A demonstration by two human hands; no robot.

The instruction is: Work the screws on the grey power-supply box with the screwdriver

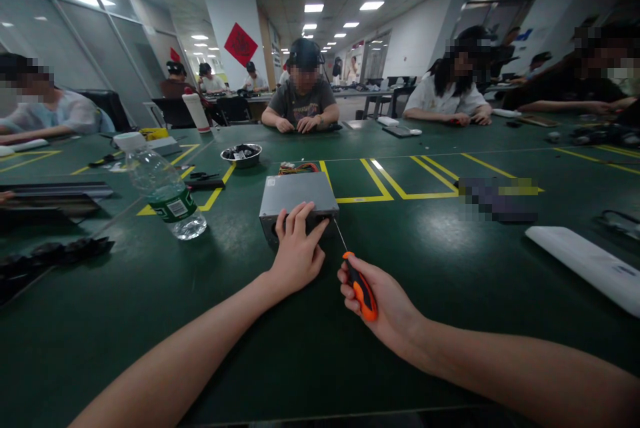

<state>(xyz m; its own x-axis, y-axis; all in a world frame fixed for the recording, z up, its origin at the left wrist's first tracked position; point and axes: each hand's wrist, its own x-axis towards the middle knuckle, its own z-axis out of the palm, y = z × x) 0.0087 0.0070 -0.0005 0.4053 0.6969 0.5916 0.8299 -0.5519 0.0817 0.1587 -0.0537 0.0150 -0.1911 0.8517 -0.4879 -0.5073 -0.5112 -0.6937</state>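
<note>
Grey metal box (299, 193) at frame ctr on green desk (425, 241), left hand (296, 251) grip spread open on its near edge, right hand (385, 305) grip clamped on screwdriver (361, 288), tip at box's near-right corner, water bottle (165, 188) ctr-left

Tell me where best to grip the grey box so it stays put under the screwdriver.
Probably its near top edge, from above on the near-left: the box lies flat with a broad lid, and the left hand presses there. The screwdriver tip meets the near face's right end, so keep fingers left of it.
</note>
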